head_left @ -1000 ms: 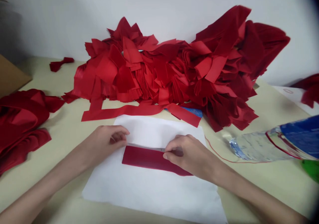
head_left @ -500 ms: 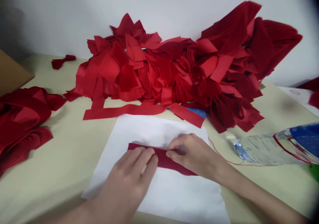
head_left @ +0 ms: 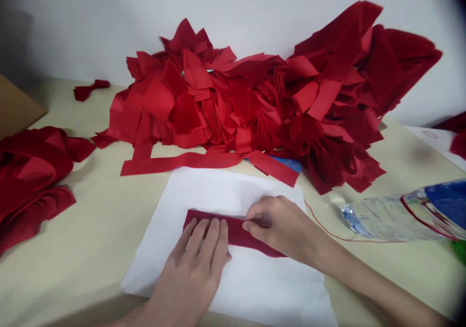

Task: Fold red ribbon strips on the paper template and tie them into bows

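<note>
A dark red fabric strip (head_left: 238, 232) lies lengthwise across a white sheet of paper (head_left: 255, 288). My left hand (head_left: 198, 264) rests on the left part of the strip, fingers stretched out and lying flat, the thumb mostly hidden beneath. Thumb and forefinger of my right hand (head_left: 278, 225) are pinched together at the strip's upper edge, right of its middle; the other fingers are curled in. The right end of the strip is partly covered by that hand.
Behind the paper rises a big heap of red fabric pieces (head_left: 233, 94), with one long red strip (head_left: 189, 160) in front. More red fabric (head_left: 32, 171) lies at left, near a cardboard box (head_left: 18, 106). A plastic bottle (head_left: 386, 213) and red cord (head_left: 338, 237) are at right.
My left hand has shifted slightly left and its fingers have straightened flat onto the strip. My right hand stays in the same place, still pinched at the edge.
</note>
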Action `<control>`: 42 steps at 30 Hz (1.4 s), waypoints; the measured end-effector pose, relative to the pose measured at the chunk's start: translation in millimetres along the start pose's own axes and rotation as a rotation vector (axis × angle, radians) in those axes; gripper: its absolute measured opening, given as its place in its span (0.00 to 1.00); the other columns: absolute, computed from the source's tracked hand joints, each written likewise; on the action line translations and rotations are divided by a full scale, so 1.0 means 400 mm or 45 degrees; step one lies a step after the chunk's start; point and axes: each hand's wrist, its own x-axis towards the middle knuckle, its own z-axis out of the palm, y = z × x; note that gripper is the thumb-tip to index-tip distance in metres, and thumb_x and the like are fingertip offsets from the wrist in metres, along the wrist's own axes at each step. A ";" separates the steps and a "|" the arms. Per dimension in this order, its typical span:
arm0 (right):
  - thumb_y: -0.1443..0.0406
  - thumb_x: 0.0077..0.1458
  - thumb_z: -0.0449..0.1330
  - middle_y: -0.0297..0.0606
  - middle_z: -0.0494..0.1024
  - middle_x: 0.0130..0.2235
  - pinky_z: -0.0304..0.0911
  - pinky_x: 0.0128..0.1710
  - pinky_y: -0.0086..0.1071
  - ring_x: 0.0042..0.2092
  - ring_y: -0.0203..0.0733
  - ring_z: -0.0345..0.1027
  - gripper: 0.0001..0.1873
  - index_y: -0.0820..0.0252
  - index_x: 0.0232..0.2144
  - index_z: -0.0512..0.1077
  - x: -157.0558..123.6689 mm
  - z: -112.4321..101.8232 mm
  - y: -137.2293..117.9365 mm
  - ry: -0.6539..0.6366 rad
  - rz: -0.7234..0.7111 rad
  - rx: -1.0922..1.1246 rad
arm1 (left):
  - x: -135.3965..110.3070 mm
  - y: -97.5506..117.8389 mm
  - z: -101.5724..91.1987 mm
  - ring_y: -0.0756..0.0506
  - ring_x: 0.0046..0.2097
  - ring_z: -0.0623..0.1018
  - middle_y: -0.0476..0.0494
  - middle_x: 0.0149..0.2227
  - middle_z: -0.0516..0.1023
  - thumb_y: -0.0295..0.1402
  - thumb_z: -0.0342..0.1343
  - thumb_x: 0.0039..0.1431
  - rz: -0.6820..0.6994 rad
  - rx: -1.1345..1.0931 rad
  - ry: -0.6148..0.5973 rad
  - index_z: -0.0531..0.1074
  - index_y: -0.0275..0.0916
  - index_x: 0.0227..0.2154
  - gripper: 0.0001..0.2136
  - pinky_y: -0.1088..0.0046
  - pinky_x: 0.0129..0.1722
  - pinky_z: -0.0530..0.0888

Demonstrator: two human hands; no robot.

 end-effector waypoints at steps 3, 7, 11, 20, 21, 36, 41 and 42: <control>0.67 0.49 0.55 0.30 0.74 0.24 0.52 0.27 0.29 0.27 0.34 0.62 0.10 0.56 0.20 0.73 -0.003 0.005 -0.003 0.030 0.012 -0.032 | 0.003 0.002 -0.006 0.41 0.45 0.75 0.47 0.55 0.72 0.39 0.46 0.64 -0.030 -0.041 -0.187 0.67 0.39 0.53 0.17 0.60 0.44 0.71; 0.67 0.48 0.56 0.30 0.74 0.25 0.52 0.27 0.28 0.26 0.34 0.62 0.09 0.55 0.22 0.74 -0.004 0.015 -0.002 0.108 0.005 -0.051 | 0.005 0.000 -0.010 0.40 0.47 0.71 0.54 0.60 0.64 0.47 0.45 0.63 -0.021 -0.064 -0.328 0.65 0.45 0.55 0.21 0.57 0.47 0.68; 0.67 0.48 0.56 0.30 0.74 0.24 0.51 0.26 0.28 0.25 0.33 0.61 0.08 0.55 0.21 0.74 -0.004 0.023 0.003 0.141 -0.018 -0.063 | 0.000 -0.002 -0.009 0.39 0.48 0.70 0.53 0.60 0.64 0.47 0.44 0.63 -0.015 -0.061 -0.357 0.65 0.44 0.55 0.22 0.56 0.47 0.66; 0.60 0.54 0.57 0.30 0.72 0.22 0.50 0.26 0.29 0.26 0.34 0.62 0.13 0.56 0.20 0.73 -0.012 0.005 0.015 0.123 -0.068 -0.080 | 0.008 -0.003 -0.011 0.37 0.47 0.69 0.48 0.61 0.62 0.43 0.44 0.64 0.061 -0.034 -0.377 0.65 0.39 0.56 0.21 0.54 0.45 0.66; 0.58 0.57 0.55 0.31 0.72 0.22 0.51 0.26 0.29 0.26 0.34 0.63 0.16 0.57 0.20 0.72 -0.014 -0.003 0.021 0.121 -0.089 -0.080 | 0.008 -0.004 -0.011 0.37 0.47 0.69 0.47 0.61 0.61 0.43 0.44 0.64 0.070 -0.037 -0.386 0.65 0.39 0.56 0.21 0.53 0.45 0.66; 0.65 0.57 0.54 0.34 0.75 0.35 0.62 0.38 0.35 0.39 0.41 0.67 0.07 0.53 0.32 0.73 -0.134 -0.015 0.158 0.357 -0.100 0.045 | 0.063 -0.041 -0.016 0.38 0.58 0.61 0.38 0.57 0.65 0.26 0.50 0.58 0.440 -0.294 -0.438 0.73 0.35 0.39 0.09 0.59 0.50 0.64; 0.68 0.57 0.54 0.37 0.74 0.36 0.62 0.40 0.38 0.41 0.43 0.66 0.07 0.55 0.32 0.72 -0.150 0.017 0.156 0.363 -0.195 -0.014 | 0.124 -0.064 -0.019 0.43 0.41 0.72 0.43 0.35 0.74 0.22 0.52 0.54 0.403 -0.581 -0.639 0.71 0.36 0.28 0.05 0.65 0.43 0.68; 0.68 0.57 0.53 0.37 0.74 0.36 0.62 0.41 0.38 0.42 0.43 0.66 0.07 0.56 0.32 0.72 -0.151 0.021 0.158 0.371 -0.184 -0.010 | 0.137 -0.067 -0.016 0.44 0.38 0.73 0.44 0.32 0.74 0.22 0.50 0.56 0.357 -0.648 -0.663 0.70 0.37 0.26 0.07 0.66 0.41 0.69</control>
